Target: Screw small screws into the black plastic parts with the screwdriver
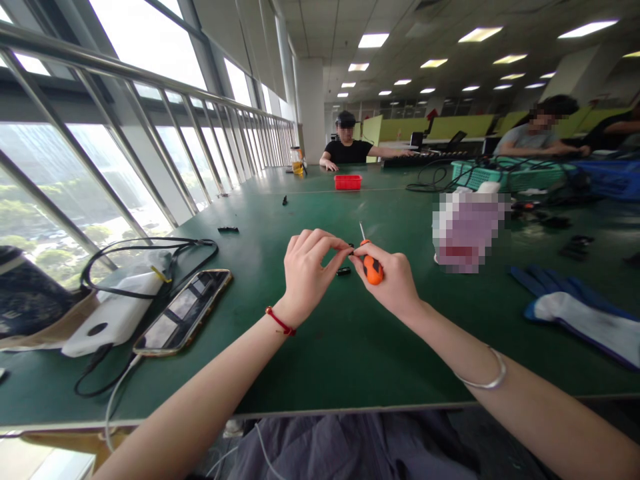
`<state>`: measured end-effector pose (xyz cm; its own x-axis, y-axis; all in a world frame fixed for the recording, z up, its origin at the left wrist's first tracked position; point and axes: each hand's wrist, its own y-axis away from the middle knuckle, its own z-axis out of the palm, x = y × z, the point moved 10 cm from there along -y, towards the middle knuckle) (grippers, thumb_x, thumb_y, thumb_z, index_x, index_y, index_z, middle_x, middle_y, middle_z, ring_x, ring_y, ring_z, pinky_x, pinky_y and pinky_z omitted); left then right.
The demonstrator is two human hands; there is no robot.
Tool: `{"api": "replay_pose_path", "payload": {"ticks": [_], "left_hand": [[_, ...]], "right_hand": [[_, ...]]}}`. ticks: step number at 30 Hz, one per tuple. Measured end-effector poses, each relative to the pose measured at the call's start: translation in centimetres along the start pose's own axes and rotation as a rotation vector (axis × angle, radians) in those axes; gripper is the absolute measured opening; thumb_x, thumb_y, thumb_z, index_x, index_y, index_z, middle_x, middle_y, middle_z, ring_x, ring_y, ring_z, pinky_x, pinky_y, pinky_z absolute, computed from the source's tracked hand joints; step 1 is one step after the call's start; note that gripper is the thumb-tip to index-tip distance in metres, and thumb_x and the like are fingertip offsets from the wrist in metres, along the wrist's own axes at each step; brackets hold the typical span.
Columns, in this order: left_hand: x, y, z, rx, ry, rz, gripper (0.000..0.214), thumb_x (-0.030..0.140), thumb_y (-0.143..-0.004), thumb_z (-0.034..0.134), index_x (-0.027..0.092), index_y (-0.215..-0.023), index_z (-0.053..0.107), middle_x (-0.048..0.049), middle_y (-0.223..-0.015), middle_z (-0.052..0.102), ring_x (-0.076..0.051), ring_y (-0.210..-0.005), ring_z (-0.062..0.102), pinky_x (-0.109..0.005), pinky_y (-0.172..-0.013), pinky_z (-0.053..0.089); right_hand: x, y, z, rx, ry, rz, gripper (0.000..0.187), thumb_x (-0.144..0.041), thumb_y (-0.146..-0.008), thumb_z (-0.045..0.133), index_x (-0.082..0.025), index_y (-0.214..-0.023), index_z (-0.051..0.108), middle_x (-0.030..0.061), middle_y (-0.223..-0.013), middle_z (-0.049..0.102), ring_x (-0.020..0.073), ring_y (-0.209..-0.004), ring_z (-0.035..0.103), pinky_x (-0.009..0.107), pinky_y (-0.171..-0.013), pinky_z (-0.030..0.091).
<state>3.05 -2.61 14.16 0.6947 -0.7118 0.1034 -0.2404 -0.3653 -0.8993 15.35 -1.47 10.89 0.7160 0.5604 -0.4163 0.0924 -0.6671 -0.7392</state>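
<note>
My right hand [393,277] is closed around a screwdriver [373,269] with an orange and black handle; its thin metal shaft points away from me. The thumb and forefinger of my left hand [310,263] pinch a tiny dark part [351,249], where the fingertips of both hands meet. Fingers cover most of that part, so its kind does not show. Just below the fingertips, a small black piece [343,271] lies on the green table [300,373].
Left: a phone [184,312] on a cable, a white power bank [115,313], and a looped black cable. Right: a blue and white glove [580,310] and a blurred-out package [470,233]. Farther off: a red tray [348,183], a green basket [515,177], and people seated.
</note>
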Motion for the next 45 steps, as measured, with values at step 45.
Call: {"api": "replay_pose_path", "payload": {"ticks": [45], "left_hand": [[-5.2,4.4,8.1,-0.449,0.963,-0.923,0.037,0.050,-0.068,0.067,0.014,-0.074,0.068,-0.0050,-0.075,0.066,-0.013,-0.068,0.054,-0.027,-0.068,0.041]], "right_hand": [[4.2,0.5,4.0,-0.241,-0.595,0.485,0.023,-0.042,-0.074,0.059,-0.019,-0.072,0.054,-0.0090,-0.034,0.036,0.0085,-0.028,0.034,0.022,-0.033,0.024]]}}
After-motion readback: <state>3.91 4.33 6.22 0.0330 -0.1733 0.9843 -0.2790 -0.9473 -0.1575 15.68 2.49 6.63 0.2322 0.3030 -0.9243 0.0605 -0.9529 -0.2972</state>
